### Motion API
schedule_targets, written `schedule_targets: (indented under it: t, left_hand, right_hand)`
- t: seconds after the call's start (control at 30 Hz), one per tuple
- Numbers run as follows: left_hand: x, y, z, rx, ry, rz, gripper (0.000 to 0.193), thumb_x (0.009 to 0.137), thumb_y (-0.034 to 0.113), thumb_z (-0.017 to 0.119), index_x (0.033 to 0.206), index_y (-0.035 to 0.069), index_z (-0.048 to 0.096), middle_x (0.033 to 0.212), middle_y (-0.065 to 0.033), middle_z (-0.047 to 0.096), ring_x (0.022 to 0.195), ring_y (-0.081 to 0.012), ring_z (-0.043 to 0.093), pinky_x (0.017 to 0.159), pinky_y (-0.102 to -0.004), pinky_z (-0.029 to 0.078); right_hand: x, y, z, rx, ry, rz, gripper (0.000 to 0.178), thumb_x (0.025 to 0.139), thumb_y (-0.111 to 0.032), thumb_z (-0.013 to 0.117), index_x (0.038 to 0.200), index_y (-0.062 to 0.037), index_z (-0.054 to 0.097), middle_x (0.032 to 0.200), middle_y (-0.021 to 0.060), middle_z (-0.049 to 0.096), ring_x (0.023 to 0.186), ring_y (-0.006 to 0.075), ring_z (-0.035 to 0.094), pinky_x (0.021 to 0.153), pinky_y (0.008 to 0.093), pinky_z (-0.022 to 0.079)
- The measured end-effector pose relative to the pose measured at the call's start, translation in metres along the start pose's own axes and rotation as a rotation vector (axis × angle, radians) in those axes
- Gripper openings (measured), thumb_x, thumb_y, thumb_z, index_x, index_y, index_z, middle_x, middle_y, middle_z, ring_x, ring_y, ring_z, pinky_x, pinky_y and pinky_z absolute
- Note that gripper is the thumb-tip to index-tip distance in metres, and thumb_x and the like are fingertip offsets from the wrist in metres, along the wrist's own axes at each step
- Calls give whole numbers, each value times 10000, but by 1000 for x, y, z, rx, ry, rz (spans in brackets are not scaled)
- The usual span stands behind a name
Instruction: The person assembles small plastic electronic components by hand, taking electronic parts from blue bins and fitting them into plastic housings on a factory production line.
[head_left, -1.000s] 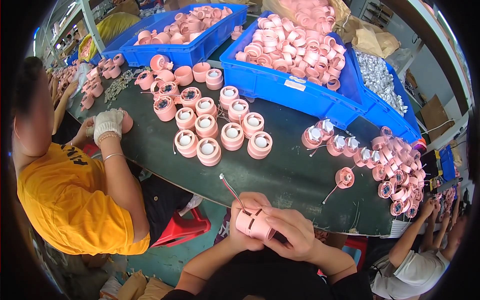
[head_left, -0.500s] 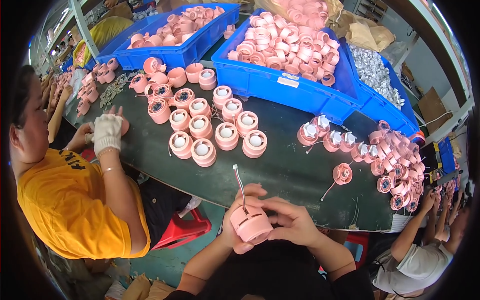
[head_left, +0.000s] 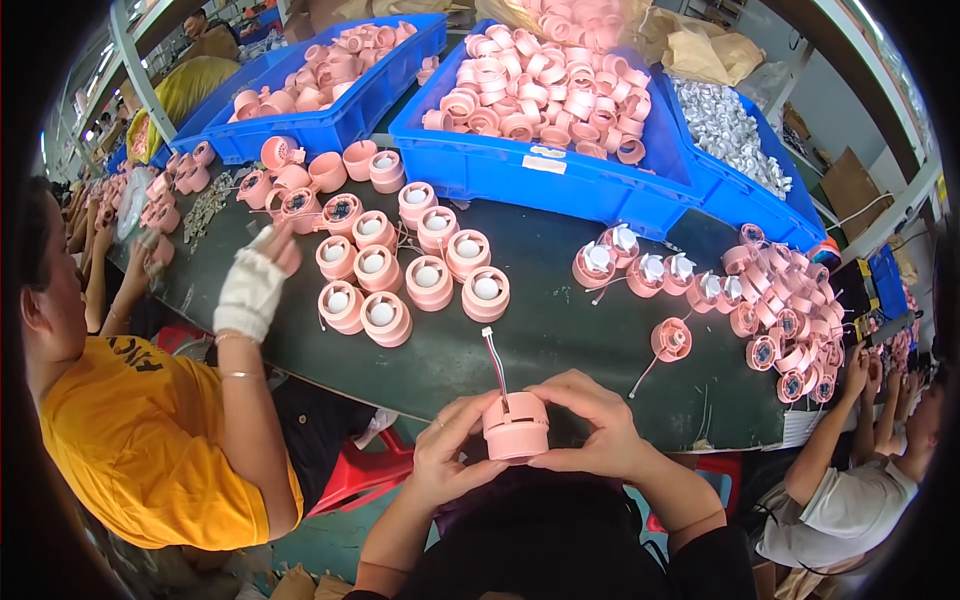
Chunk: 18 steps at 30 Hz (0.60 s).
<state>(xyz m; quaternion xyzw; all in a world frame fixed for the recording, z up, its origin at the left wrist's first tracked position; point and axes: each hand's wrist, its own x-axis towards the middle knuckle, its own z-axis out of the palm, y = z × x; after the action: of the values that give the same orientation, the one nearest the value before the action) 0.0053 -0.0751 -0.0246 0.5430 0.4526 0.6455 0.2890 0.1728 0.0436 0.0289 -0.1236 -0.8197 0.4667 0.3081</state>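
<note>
Dark-green workbench [head_left: 570, 325], pink plastic housing [head_left: 516, 430] held up by its near edge, left hand [head_left: 445, 455] and right hand [head_left: 608, 440] pinching opposite sides. Probably light, stiff, maybe slick; I'd grip those sides and spare the thin wire lead [head_left: 494, 362].

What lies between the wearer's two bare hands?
In the head view, a pink, cylindrical plastic housing sits between the bare left hand and right hand, held by both; a thin multicoloured cable sticks out.
</note>
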Motion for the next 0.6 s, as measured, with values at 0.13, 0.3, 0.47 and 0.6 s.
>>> schedule_targets:
  t: [0.13, 0.3, 0.47, 0.6]
  left_hand:
    - [-3, -3, 1, 39, -35, 10, 655, 699, 131, 745, 1254, -63, 456, 1178, -153, 511, 1055, -253, 536, 870, -349, 437]
    - [-7, -14, 6, -313, -110, -154, 782, 675, 179, 761, 1320, -16, 365, 1199, -115, 410, 1090, -212, 484, 871, -333, 434]
    - [1, -13, 16, -368, -90, -84, 693, 668, 205, 750, 1236, 20, 398, 1189, -136, 423, 1048, -209, 509, 882, -336, 435]
    - [-1, -8, 23, -467, -43, -25, 662, 719, 239, 731, 1215, 27, 348, 1270, -231, 403, 1134, -288, 491, 926, -392, 425]
  right_hand:
    - [-3, 3, -1, -36, -8, -2, 577, 614, -145, 808, 1114, 22, 574, 999, 125, 603, 888, 249, 574, 783, 335, 453]
    - [-4, 4, -2, -40, -55, -54, 581, 632, -145, 797, 1137, 19, 561, 981, 130, 595, 848, 260, 565, 770, 333, 458]
    - [-5, 1, 6, -145, -7, -178, 598, 635, -161, 802, 1136, 50, 552, 1027, 157, 591, 841, 292, 591, 735, 351, 490]
    - [-8, -6, 13, -172, 4, -177, 573, 653, -170, 792, 1126, 57, 561, 1038, 151, 590, 843, 303, 596, 727, 354, 499]
